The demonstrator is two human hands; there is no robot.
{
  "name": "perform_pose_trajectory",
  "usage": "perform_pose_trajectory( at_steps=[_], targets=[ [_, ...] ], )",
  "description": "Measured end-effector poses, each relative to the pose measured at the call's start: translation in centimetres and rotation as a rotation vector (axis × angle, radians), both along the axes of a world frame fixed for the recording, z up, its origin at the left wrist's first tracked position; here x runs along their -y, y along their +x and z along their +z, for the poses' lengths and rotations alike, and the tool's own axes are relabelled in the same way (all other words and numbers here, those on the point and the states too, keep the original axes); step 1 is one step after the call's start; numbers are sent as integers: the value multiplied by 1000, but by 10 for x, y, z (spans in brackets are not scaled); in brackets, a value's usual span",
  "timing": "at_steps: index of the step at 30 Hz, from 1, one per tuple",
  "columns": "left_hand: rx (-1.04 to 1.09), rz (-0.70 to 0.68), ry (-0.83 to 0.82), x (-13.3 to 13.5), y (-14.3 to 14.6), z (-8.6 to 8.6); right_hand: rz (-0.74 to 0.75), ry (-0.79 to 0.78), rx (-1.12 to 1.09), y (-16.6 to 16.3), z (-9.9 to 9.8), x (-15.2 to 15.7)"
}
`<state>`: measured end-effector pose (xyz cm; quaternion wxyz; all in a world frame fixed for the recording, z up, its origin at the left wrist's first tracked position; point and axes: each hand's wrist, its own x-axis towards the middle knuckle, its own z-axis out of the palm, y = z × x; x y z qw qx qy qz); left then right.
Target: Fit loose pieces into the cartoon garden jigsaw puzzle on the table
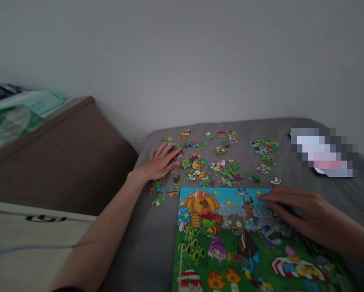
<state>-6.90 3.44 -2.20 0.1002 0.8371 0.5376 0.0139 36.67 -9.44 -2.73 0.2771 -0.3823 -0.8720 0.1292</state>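
My left hand point(163, 163) lies with fingers spread over a cluster of small jigsaw pieces at the left of the grey cloth; it covers some of them. More loose pieces point(197, 162) in green, orange and red are scattered just right of it. In front of me is a colourful puzzle board point(220, 243) printed with a pumpkin house, zombies and plants. My right hand point(303, 211) is over the board's upper right part, thumb and forefinger drawn close together at its top edge. Whatever lies between those fingertips is too small or hidden to make out.
A phone point(318, 154), its screen blurred out, lies on the grey cloth point(346, 202) at the right. To the left stand a brown wooden cabinet point(63, 154) with green-and-white packages point(42, 103) on top and a pale drawer front point(14, 267) with a dark handle. A bare wall rises behind.
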Motion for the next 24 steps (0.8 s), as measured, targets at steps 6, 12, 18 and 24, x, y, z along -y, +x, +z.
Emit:
perform_pose_trajectory(
  at_steps=[6, 12, 18, 24],
  targets=[
    [70, 2, 71, -3, -1, 3, 7, -28, 18, 2, 1, 0],
    [127, -78, 75, -2, -3, 13, -10, -26, 15, 2, 1, -1],
    [140, -197, -71, 2, -8, 25, -1, 0, 14, 0, 4, -2],
    [261, -181, -106, -1, -5, 25, -6, -14, -7, 0, 6, -1]
  ],
)
